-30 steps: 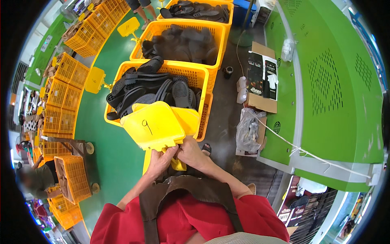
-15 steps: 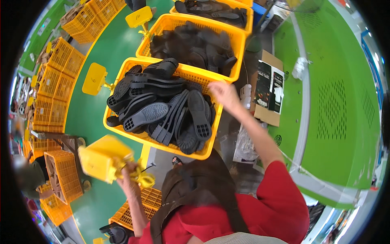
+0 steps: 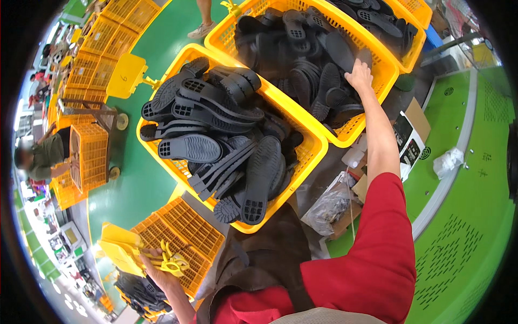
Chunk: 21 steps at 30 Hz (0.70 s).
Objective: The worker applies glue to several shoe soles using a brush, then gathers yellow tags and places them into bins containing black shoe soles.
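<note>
My left hand (image 3: pixel 157 269), at the lower left, is closed around a bundle of yellow plastic tag plates (image 3: pixel 120 247) with clip-like ends. Farther off, my right hand (image 3: pixel 360 75) reaches over the right side of the second yellow crate (image 3: pixel 387 86). Its fingers are bent around the end of a dark shoe sole (image 3: pixel 365 55), partly hidden by the hand. Many black soles lie heaped in that crate. Right before me stands a nearer yellow crate (image 3: pixel 308 167), piled with black shoe soles (image 3: pixel 191 147), some showing a grid-patterned heel.
A yellow tag (image 3: pixel 127 75) is clipped to the near crate's left side. An orange crate (image 3: pixel 186 227) stands by my left hand. Green panels (image 3: pixel 453 237) line the right, with a plastic bag (image 3: pixel 329 208) and cardboard beside the crates. Another person (image 3: pixel 40 159) is at far left.
My right hand has moved from the near crate's right edge to the second crate, onto a sole. My left hand has lowered with the tags. The view has shifted and turned.
</note>
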Available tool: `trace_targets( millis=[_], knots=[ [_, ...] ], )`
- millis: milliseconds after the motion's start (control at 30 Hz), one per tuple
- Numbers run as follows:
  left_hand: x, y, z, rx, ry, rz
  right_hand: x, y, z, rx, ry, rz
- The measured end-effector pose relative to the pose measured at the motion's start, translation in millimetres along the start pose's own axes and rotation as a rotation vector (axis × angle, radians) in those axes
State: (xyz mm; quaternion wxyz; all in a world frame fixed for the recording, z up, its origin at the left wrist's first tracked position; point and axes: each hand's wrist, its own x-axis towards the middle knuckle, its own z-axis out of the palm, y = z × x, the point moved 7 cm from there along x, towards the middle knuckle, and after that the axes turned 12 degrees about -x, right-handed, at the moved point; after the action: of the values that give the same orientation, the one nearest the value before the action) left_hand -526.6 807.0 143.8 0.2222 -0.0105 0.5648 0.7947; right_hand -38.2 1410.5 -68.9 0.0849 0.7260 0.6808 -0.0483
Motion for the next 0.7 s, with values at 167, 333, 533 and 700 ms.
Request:
trace_targets(
  millis=[167, 333, 533, 700],
  knots=[
    [-11.4, -5.4, -1.5, 0.003, -0.022, -0.001, -70.3, -32.6, -75.7, 0.48, 0.182, -0.19],
    [-13.2, -15.8, -16.6, -0.293, -0.005, -0.074, -251.7, -166.6, -118.5, 1.706, -0.891, -0.501],
    [-12.6, -23.4, -71.8, -0.394, 0.117, -0.088, -464.0, -291.0, -171.4, 1.907, -1.673, -0.675],
    [-11.1, -27.2, -127.8, -0.532, 0.249, -0.098, -553.9, -361.8, -177.5, 1.696, -1.835, -0.765]
  ],
)
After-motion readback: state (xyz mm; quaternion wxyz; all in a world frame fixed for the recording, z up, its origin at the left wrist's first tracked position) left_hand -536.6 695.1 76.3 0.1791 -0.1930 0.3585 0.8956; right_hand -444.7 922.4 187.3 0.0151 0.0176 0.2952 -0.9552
